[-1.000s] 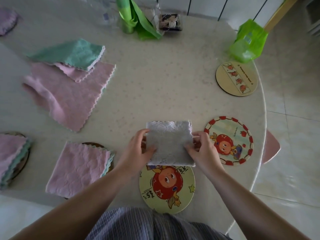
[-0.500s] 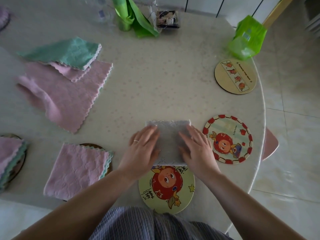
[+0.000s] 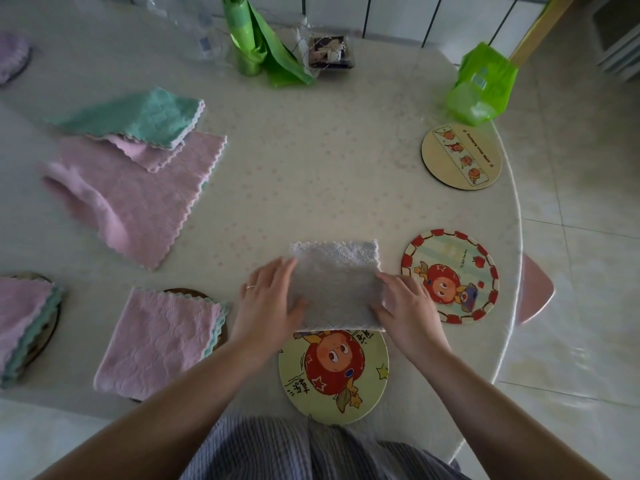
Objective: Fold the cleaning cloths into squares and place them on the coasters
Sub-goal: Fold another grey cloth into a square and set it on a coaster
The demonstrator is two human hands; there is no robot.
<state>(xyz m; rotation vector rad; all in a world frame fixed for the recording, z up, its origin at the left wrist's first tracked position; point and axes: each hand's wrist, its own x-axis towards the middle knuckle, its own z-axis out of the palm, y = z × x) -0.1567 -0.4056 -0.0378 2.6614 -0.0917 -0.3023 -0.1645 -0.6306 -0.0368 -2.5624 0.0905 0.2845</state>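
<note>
Head view: at lower centre, the left hand [image 3: 268, 303] and right hand [image 3: 405, 310] lie flat, fingers spread, on the folded grey cloth [image 3: 336, 287], whose near edge hides the top of the yellow coaster [image 3: 334, 379]; fingertips blur.

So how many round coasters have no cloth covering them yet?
3. The tan coaster sits far right near the green bag, the red-rimmed coaster is beside the right hand, and the yellow coaster is nearest the person, its top edge just under the grey cloth.
</note>
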